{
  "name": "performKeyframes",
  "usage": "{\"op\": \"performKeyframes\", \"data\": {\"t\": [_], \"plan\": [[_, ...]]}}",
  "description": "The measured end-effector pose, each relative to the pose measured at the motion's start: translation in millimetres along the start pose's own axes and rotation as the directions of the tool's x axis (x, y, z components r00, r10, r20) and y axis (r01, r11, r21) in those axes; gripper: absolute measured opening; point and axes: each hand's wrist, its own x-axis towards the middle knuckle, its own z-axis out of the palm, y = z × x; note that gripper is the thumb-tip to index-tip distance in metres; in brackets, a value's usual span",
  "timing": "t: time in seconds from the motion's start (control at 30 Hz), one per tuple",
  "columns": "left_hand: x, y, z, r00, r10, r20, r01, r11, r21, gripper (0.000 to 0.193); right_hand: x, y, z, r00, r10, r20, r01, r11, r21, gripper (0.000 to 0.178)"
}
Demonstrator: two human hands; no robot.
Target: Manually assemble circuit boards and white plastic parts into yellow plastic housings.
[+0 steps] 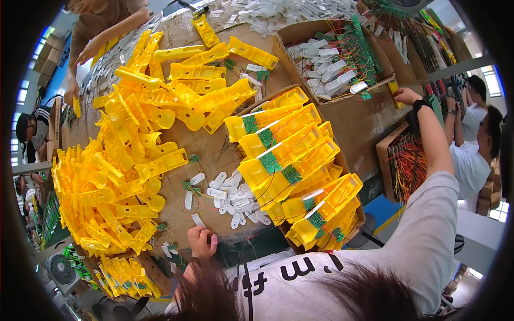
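Note:
Near the table's front edge my left hand (202, 242) is closed, its fingertips on a small white plastic piece (197, 220). A pile of similar white pieces (231, 195) lies just beyond it. My right hand (408, 97), with a black band on the wrist, reaches far out to the right and is closed on a yellow plastic piece (393, 86), mostly hidden by the fingers. Between the hands, yellow plastic shells with green circuit boards (269, 162) and thin wires are stacked in a cardboard box (342, 160).
A large heap of yellow shells (112, 176) covers the left of the table. An open carton (316, 32) holds white cases and wired circuit boards. Red and yellow wires fill a box (409, 171) at right. A co-worker's hand (72, 91) is at the far left; other people are at right.

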Motion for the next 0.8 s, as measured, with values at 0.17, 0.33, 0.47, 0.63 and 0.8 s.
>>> {"op": "performKeyframes", "data": {"t": [0.17,0.33,0.47,0.63,0.8], "plan": [[-7.6,-0.1,-1.5,1.0,-0.019,0.013,0.019,0.999,0.048,0.016,20.1,-17.9,5.6,1.0,0.004,0.0,-0.004,1.0,-0.013,0.037],[0.8,4.5,-3.5,0.999,-0.017,0.05,0.014,0.998,0.061,0.016,4.3,-34.3,-7.9,0.978,0.124,0.167,-0.159,0.964,0.215,0.034],[1.5,3.7,-0.8,1.0,-0.014,0.027,0.012,0.998,0.065,0.016,-11.9,-52.2,-11.7,0.9,0.046,0.432,-0.255,0.86,0.441,0.034],[-3.3,-0.1,-4.0,1.0,0.007,0.024,-0.009,0.997,0.082,0.016,-11.9,-61.2,-7.7,0.954,-0.008,0.301,-0.197,0.74,0.644,0.032],[-2.0,5.7,-8.3,0.998,-0.032,0.049,0.028,0.997,0.077,0.014,-20.5,-97.4,13.7,0.995,-0.055,0.087,0.08,0.947,-0.312,0.048]]}}
